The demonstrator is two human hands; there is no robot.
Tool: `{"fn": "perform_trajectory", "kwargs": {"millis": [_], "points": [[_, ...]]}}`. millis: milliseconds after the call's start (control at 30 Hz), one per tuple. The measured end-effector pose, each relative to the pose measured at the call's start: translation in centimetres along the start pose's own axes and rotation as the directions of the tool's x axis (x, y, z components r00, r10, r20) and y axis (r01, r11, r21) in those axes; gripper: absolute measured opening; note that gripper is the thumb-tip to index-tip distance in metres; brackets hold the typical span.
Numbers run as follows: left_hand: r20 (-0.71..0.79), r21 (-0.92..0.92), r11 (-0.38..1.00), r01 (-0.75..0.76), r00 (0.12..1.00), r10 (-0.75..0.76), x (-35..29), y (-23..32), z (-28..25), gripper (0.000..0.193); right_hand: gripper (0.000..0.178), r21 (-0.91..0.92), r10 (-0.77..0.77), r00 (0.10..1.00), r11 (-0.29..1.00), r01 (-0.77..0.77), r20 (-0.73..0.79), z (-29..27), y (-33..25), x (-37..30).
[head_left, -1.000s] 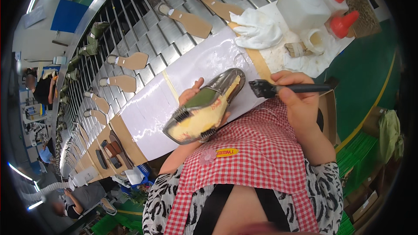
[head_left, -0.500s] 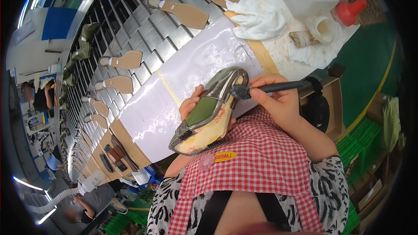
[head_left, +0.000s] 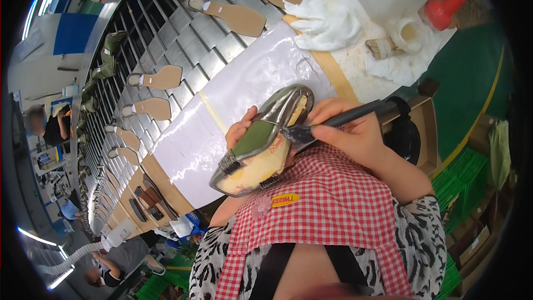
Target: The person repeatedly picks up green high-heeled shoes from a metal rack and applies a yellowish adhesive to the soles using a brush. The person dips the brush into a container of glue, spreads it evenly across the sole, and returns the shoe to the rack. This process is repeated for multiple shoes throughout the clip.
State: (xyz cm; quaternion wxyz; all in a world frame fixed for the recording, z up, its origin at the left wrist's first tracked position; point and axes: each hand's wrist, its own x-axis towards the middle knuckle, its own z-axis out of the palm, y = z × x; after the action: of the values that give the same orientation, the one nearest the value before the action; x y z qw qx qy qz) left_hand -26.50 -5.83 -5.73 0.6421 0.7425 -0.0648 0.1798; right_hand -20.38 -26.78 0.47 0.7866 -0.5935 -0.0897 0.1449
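Gripping a green shoe [head_left: 256,143] in the left hand [head_left: 239,129], over the white worktop [head_left: 189,139]'s near edge; pinching a black brush [head_left: 351,115] in the right hand [head_left: 350,133], with bristles [head_left: 296,134] against the shoe's underside.

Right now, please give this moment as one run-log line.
left hand: holds shoe; right hand: holds brush at shoe's underside; beyond: tan insoles on metal conveyor

Hands [head_left: 355,138] curled, forearms [head_left: 398,172] bare (left mostly hidden)
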Motion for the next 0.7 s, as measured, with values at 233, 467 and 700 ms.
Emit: {"fn": "perform_trajectory", "kwargs": {"millis": [233, 467, 700], "points": [[0.072, -0.78, 0.538, 0.318, 0.901, -0.428, 5.4, 1.0, -5.2, 0.081, 0.019, 0.13, -0.195, 0.957, 0.965, 0.226, -0.216, -2.7, -2.7, 0.2], [0.063, -0.989, 0.072, 0.128, 0.815, -0.577, 10.2, 2.1, -6.1, 0.028, 0.023, 0.109, -0.251, 0.942, 0.954, 0.28, -0.223, -4.1, -1.9, 0.2], [0.078, -0.997, -0.039, 0.068, 0.789, -0.61, 12.4, 3.0, -7.1, 0.04, 0.023, 0.03, -0.314, 0.923, 0.944, 0.328, -0.224, -4.8, -1.2, 0.0]]}}
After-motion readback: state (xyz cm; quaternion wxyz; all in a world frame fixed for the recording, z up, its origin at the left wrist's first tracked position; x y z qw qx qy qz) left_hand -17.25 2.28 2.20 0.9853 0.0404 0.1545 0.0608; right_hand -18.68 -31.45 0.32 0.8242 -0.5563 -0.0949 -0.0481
